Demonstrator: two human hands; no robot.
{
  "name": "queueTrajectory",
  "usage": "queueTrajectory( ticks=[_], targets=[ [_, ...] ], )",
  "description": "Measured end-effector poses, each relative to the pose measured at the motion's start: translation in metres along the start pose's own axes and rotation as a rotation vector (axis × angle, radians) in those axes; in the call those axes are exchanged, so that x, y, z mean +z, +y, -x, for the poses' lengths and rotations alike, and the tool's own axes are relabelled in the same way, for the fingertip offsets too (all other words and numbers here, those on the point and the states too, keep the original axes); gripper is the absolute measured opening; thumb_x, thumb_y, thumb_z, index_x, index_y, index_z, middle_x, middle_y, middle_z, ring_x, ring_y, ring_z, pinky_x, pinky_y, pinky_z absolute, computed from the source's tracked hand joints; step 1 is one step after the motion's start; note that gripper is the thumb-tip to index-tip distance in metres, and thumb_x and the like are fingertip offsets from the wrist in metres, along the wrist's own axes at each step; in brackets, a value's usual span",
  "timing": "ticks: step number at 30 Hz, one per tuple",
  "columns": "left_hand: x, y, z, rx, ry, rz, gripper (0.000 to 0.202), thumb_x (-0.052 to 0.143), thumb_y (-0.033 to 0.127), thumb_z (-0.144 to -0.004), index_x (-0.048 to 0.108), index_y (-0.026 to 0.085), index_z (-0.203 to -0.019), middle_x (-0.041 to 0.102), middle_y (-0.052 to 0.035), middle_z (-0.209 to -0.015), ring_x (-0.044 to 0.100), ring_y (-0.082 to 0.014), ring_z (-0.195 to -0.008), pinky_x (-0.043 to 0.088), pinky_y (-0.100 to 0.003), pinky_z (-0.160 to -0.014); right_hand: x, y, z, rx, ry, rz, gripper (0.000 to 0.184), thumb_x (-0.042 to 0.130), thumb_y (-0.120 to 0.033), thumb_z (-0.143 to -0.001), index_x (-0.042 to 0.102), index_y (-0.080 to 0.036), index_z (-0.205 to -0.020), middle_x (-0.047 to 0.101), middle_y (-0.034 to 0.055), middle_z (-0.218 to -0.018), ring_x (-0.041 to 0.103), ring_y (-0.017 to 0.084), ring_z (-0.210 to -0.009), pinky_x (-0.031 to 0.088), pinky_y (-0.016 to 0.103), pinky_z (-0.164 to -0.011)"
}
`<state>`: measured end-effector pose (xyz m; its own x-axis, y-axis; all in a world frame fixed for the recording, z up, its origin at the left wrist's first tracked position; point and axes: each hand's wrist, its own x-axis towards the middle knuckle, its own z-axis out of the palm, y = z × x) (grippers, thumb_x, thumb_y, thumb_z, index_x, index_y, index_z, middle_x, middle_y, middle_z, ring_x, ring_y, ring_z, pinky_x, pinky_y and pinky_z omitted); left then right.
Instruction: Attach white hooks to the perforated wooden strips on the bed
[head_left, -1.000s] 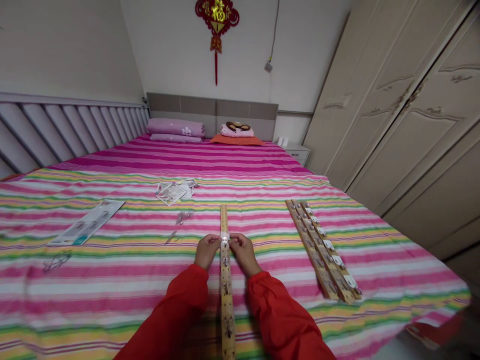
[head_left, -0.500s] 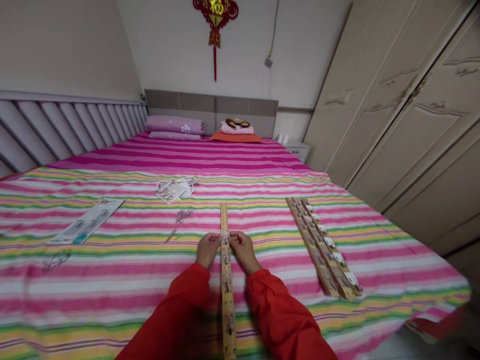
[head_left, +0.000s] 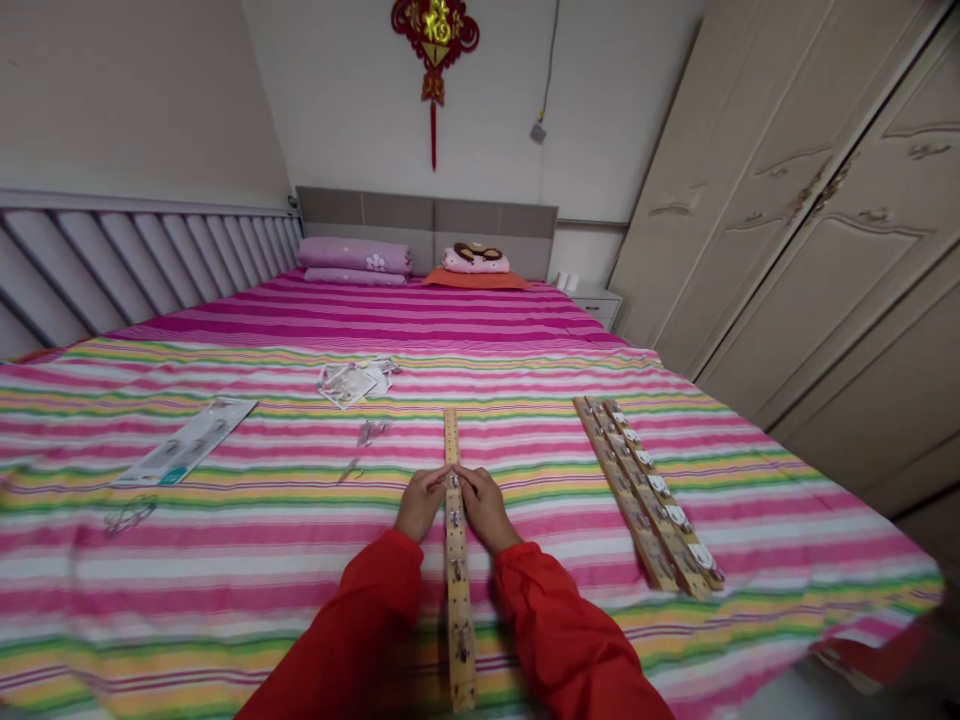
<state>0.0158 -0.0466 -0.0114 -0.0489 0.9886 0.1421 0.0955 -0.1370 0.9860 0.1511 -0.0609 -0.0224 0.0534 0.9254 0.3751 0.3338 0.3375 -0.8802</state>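
A narrow wooden strip (head_left: 460, 590) with rows of small holes lies lengthwise in front of me on the striped sheet. Several small metal hooks on clear backings sit along its near half. My left hand (head_left: 421, 500) and my right hand (head_left: 482, 503) meet over the strip from either side, fingers pinched together. Between them is a small clear hook (head_left: 453, 481), pressed against the wood; the fingertips partly hide it. To the left of the strip lie a loose hook (head_left: 351, 471) and small clear hook pieces (head_left: 372, 430).
Three more wooden strips (head_left: 637, 490) with hooks lie side by side at right. A hook package (head_left: 187, 440) and a wire-like tangle (head_left: 130, 515) rest at left. Opened packets (head_left: 358, 380) lie farther back. A wardrobe (head_left: 810, 220) borders the bed's right side, a slatted rail (head_left: 150, 260) its left.
My fingertips have drawn closer together over the strip, covering more of the hook. The view has shifted slightly; the other things stay in place.
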Motion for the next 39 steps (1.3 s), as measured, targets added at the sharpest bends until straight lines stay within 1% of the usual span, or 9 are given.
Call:
queueTrajectory(
  ticks=[6,12,16,19,23,26,32,36,39],
  targets=[
    [-0.001,-0.005,-0.006,0.056,-0.095,-0.132,0.033,0.063,0.031,-0.065,0.074,0.022,-0.096,0.053,0.0002,-0.07,0.053,-0.0174,-0.073,0.046,-0.033,-0.078,0.004,0.005,-0.001,-0.007,-0.071,0.197,0.043,0.042,-0.012,-0.086,0.063,-0.026,-0.122,0.052,0.0038,-0.077,0.052,0.019,-0.074,0.045,0.031,-0.071],
    [-0.001,-0.011,-0.011,0.025,-0.14,-0.148,0.036,0.063,0.026,-0.066,0.073,0.021,-0.1,0.05,0.0,-0.071,0.052,-0.0167,-0.075,0.044,-0.031,-0.083,0.007,0.01,-0.004,-0.001,-0.093,0.282,0.042,0.041,-0.016,-0.089,0.059,-0.025,-0.127,0.05,0.004,-0.074,0.051,0.02,-0.071,0.044,0.03,-0.068],
    [0.001,-0.011,-0.01,0.013,-0.112,-0.149,0.032,0.063,0.029,-0.066,0.074,0.021,-0.095,0.049,0.0009,-0.071,0.053,-0.0165,-0.075,0.045,-0.031,-0.084,0.006,0.01,-0.004,-0.014,-0.095,0.28,0.043,0.042,-0.015,-0.088,0.058,-0.024,-0.127,0.054,0.0048,-0.076,0.052,0.02,-0.074,0.044,0.03,-0.071],
    [0.001,-0.011,-0.008,0.003,-0.084,-0.147,0.032,0.064,0.031,-0.066,0.074,0.021,-0.094,0.052,0.0002,-0.073,0.055,-0.0173,-0.077,0.045,-0.031,-0.084,0.003,0.009,-0.002,-0.03,-0.109,0.231,0.042,0.042,-0.016,-0.088,0.058,-0.024,-0.126,0.056,0.0049,-0.078,0.054,0.02,-0.076,0.045,0.031,-0.073],
    [-0.001,-0.011,-0.005,-0.009,-0.052,-0.113,0.038,0.064,0.031,-0.065,0.073,0.02,-0.1,0.057,0.0,-0.074,0.056,-0.017,-0.077,0.046,-0.03,-0.081,-0.002,0.005,0.001,-0.022,-0.065,0.132,0.041,0.043,-0.02,-0.089,0.056,-0.025,-0.128,0.062,0.0071,-0.09,0.057,0.022,-0.088,0.045,0.034,-0.082],
    [-0.003,-0.009,-0.004,-0.03,-0.028,-0.104,0.039,0.063,0.031,-0.065,0.072,0.02,-0.102,0.06,-0.0007,-0.076,0.057,-0.0172,-0.074,0.046,-0.031,-0.079,-0.004,-0.001,0.003,-0.006,-0.035,0.067,0.037,0.045,-0.025,-0.09,0.06,-0.025,-0.123,0.065,0.0073,-0.098,0.057,0.022,-0.094,0.044,0.034,-0.085],
    [-0.002,-0.001,-0.004,-0.029,-0.049,-0.093,0.028,0.063,0.029,-0.063,0.076,0.02,-0.086,0.07,-0.0046,-0.085,0.062,-0.0227,-0.086,0.046,-0.035,-0.085,-0.007,-0.014,0.003,-0.046,-0.09,0.094,0.028,0.044,-0.025,-0.09,0.071,-0.024,-0.1,0.067,0.0054,-0.085,0.058,0.022,-0.085,0.044,0.033,-0.079],
    [-0.004,0.003,0.001,-0.014,-0.098,-0.084,0.024,0.063,0.031,-0.063,0.076,0.022,-0.081,0.071,-0.0036,-0.081,0.062,-0.0243,-0.087,0.046,-0.037,-0.085,-0.009,-0.017,0.008,-0.028,-0.122,0.095,0.029,0.044,-0.023,-0.09,0.072,-0.021,-0.093,0.066,0.0055,-0.081,0.058,0.021,-0.082,0.043,0.032,-0.077],
    [-0.006,0.004,0.008,-0.025,-0.096,-0.156,0.027,0.062,0.033,-0.064,0.076,0.021,-0.083,0.07,-0.0041,-0.079,0.062,-0.0243,-0.086,0.046,-0.037,-0.085,-0.011,-0.018,0.014,-0.022,-0.135,0.089,0.029,0.043,-0.025,-0.091,0.072,-0.021,-0.093,0.063,0.0038,-0.075,0.056,0.02,-0.077,0.042,0.03,-0.072]
  ],
)
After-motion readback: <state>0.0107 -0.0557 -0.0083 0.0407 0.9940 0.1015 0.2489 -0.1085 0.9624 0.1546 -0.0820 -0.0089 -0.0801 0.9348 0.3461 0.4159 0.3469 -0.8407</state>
